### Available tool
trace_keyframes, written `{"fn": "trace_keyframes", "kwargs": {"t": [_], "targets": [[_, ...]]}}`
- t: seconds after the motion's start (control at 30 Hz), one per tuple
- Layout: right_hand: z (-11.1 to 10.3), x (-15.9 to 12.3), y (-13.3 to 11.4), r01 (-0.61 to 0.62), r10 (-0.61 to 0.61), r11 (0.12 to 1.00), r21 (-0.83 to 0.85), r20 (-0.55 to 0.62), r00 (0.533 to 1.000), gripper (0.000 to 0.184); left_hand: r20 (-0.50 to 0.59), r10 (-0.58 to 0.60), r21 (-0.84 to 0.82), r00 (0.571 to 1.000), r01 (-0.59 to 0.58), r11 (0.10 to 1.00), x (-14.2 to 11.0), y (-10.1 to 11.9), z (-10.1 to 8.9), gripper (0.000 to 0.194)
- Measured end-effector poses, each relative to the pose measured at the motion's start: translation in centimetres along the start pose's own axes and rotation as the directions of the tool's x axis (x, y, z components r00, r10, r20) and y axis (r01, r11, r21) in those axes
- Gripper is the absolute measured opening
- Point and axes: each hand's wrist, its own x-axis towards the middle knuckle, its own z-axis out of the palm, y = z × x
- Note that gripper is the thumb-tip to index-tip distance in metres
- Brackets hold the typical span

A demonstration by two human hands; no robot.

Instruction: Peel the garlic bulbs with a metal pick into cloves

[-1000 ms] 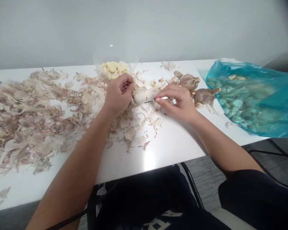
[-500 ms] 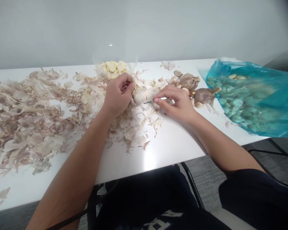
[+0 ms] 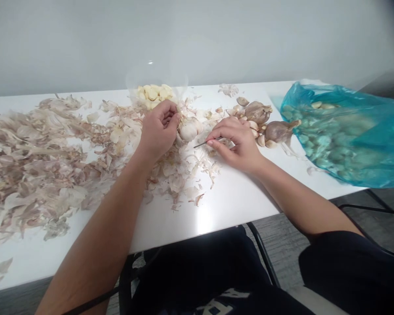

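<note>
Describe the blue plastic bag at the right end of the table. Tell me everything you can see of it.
The translucent turquoise-blue plastic bag lies on the white table, running out of view at the right. Its thin, glossy film is creased and bulges over its contents. Many garlic cloves show through it, tinted blue-green, and a few paler cloves sit near its top edge. A papery garlic bulb lies at its left side, with the stem tip at or very near the film.

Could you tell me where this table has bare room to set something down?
Bare tabletop lies along the front edge, below the right hand and left of the blue bag. Garlic skins crowd the left; garlic bulbs crowd behind the right hand.
</note>
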Motion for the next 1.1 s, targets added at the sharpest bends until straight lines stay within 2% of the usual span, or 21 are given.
{"fn": "trace_keyframes", "kwargs": {"t": [0.1, 0.2, 0.53, 0.67, 0.83, 0.97, 1.1], "targets": [[-0.4, -0.1, -0.2, 0.04, -0.039, 0.991, -0.128, 0.009, 0.999, 0.028, 0.003, 0.006, 0.004, 1.0, -0.006, 1.0, 0.1, -0.3, -0.2, 0.019], [-0.6, -0.1, 0.0, 0.066, -0.075, 0.973, -0.219, -0.032, 0.997, 0.027, 0.014, -0.001, 0.01, 1.0, 0.001, 1.0, 0.1, -0.4, -0.3, 0.02], [0.3, -0.1, 0.4, 0.093, -0.158, 0.943, -0.319, -0.187, 0.97, 0.025, -0.004, -0.022, -0.014, 1.0, 0.022, 1.0, 0.0, 0.1, 0.0, 0.016], [0.3, 0.2, 0.1, 0.116, -0.187, 0.955, -0.275, -0.251, 0.95, 0.023, 0.006, 0.005, 0.009, 1.0, -0.005, 1.0, -0.1, 0.4, 0.2, 0.016], [0.4, 0.1, 0.3, 0.078, -0.118, 0.975, -0.207, -0.191, 0.975, 0.024, -0.009, 0.04, 0.037, 0.999, -0.039, 0.999, -0.2, 0.4, 0.4, 0.014], [0.4, -0.2, 0.4, 0.073, -0.107, 0.968, -0.241, -0.13, 0.986, 0.028, -0.012, 0.085, 0.059, 0.996, -0.084, 0.995, -0.2, 0.4, 0.4, 0.013], [0.1, -0.1, 0.3, 0.112, -0.164, 0.958, -0.265, -0.185, 0.969, 0.025, 0.018, 0.145, 0.13, 0.989, -0.147, 0.981, -0.4, 0.9, 0.2, 0.013]]}}
